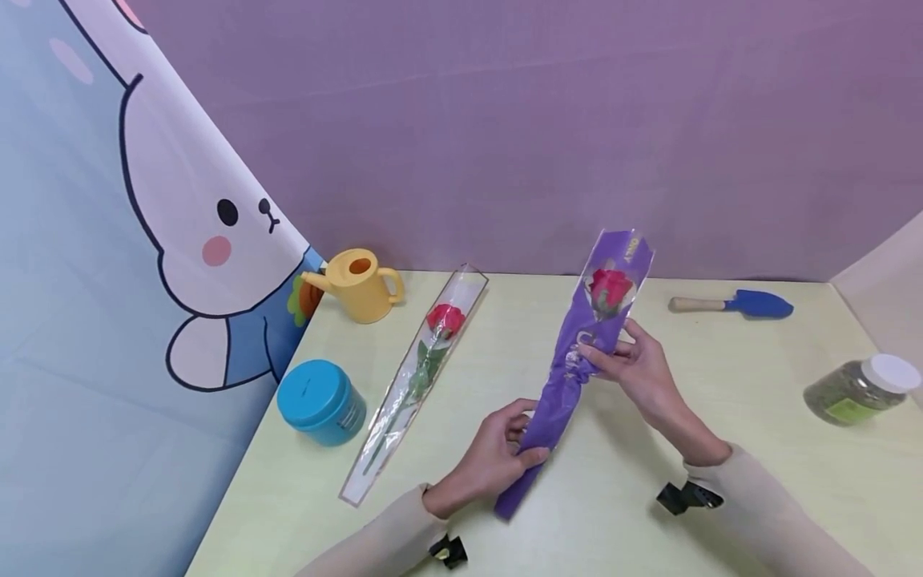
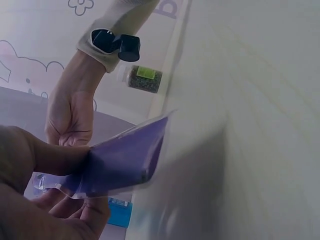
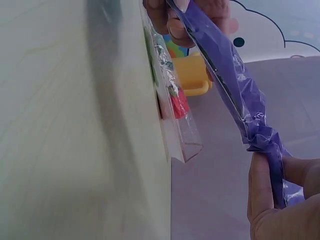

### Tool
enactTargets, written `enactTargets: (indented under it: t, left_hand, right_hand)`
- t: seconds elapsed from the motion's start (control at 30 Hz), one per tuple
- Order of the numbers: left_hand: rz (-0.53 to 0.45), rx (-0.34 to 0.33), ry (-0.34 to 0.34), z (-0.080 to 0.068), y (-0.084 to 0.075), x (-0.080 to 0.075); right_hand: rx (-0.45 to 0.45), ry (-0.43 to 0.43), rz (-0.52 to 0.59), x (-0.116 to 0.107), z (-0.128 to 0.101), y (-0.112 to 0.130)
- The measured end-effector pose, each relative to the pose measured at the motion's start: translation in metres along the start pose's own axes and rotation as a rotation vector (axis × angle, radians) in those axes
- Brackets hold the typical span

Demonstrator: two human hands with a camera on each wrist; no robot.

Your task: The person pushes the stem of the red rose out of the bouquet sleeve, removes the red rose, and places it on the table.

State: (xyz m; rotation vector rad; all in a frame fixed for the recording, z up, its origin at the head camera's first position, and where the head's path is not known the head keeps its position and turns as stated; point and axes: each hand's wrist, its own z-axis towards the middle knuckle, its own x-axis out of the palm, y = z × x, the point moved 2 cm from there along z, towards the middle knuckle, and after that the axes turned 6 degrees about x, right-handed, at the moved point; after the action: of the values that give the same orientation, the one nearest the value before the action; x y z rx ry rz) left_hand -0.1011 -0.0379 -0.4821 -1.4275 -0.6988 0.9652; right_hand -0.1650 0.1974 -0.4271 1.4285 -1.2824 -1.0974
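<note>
Now, held thing: long purple plastic sleeve (image 1: 577, 361) containing a red rose (image 1: 610, 290), lifted above the pale green surface (image 1: 649, 521).
Left hand (image 1: 497, 461): fingers curled round its lower end.
Right hand (image 1: 638, 369): fingers pinching its middle.
Beside: clear sleeve (image 1: 414, 385) holding another rose.

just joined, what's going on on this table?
A person holds a red rose in a purple plastic sleeve above the pale green table. The left hand grips the sleeve's lower end; the right hand pinches it just below the bloom. A second red rose in a clear sleeve lies flat on the table to the left, untouched.
</note>
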Motion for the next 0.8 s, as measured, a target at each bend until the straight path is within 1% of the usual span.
enactTargets:
  t: [0.1, 0.33, 0.4, 0.5, 0.67, 0.8]
  left_hand:
    - [-0.011, 0.002, -0.004, 0.001, 0.000, 0.000]
    - [0.048, 0.019, -0.024, 0.003, -0.001, -0.002]
    - [0.049, 0.024, -0.026, 0.004, -0.002, -0.003]
    - [0.036, 0.024, -0.022, 0.006, -0.002, -0.003]
    - [0.041, 0.000, -0.017, 0.007, -0.001, -0.001]
    - [0.047, -0.003, 0.015, 0.008, 0.000, -0.001]
  right_hand:
    - [0.008, 0.009, -0.021, 0.002, 0.000, -0.002]
    - [0.003, 0.032, -0.062, 0.010, 0.002, -0.010]
    - [-0.004, 0.042, -0.079, 0.012, 0.002, -0.012]
    - [-0.018, 0.051, -0.096, 0.015, 0.002, -0.013]
    - [-0.034, 0.045, -0.107, 0.014, 0.003, -0.011]
    - [-0.031, 0.039, -0.094, 0.010, 0.004, -0.008]
